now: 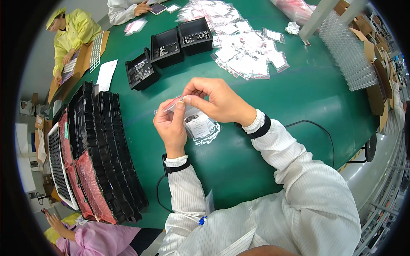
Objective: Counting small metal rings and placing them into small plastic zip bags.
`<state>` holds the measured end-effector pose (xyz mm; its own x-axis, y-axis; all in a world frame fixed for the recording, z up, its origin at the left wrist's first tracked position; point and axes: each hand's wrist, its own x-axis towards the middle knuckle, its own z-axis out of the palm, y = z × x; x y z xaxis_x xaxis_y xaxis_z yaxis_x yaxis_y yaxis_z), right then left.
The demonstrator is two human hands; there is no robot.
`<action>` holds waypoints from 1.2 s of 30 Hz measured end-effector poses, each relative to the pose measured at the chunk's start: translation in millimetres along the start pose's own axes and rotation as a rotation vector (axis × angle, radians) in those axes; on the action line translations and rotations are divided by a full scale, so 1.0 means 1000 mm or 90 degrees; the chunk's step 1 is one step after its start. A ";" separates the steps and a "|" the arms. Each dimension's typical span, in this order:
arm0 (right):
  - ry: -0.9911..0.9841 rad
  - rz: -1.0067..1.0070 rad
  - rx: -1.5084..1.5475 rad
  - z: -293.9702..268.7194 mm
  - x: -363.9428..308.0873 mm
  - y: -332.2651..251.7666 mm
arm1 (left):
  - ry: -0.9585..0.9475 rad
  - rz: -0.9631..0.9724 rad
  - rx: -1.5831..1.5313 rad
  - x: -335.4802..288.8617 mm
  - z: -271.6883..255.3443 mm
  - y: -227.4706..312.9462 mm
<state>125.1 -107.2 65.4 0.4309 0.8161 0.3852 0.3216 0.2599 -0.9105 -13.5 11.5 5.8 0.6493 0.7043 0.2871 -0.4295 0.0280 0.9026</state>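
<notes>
I hold a small clear bag [197, 123] just above the green tabletop [299, 98], between both hands. My left hand [171, 126] pinches its top edge from below; my right hand [218, 102] presses thumb and forefinger together on the same edge, apparently at its red strip. Dark parts seem to sit inside, though the glare blurs them. A heap of bags [239, 42] lies beyond, so many look done; three black bins [171, 51] hold more parts, so work remains, I judge.
</notes>
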 end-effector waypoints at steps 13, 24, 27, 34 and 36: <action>0.039 -0.089 -0.049 0.006 0.001 -0.006 | 0.040 0.058 0.045 0.001 0.015 0.022; 0.056 -0.093 -0.089 -0.002 0.002 -0.005 | -0.035 0.007 0.124 -0.001 0.011 0.032; 0.065 -0.092 -0.093 0.002 0.002 -0.007 | -0.015 0.017 0.156 -0.003 0.012 0.031; -0.009 -0.099 -0.119 -0.004 0.002 -0.005 | -0.046 0.015 0.187 0.003 0.006 0.030; -0.014 -0.098 -0.127 -0.005 0.000 -0.007 | -0.056 -0.001 0.193 0.002 0.006 0.029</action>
<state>127.0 -110.9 72.2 0.3463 0.7859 0.5122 0.5434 0.2770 -0.7924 -21.2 9.6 34.1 0.7075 0.6395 0.3010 -0.2312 -0.1930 0.9536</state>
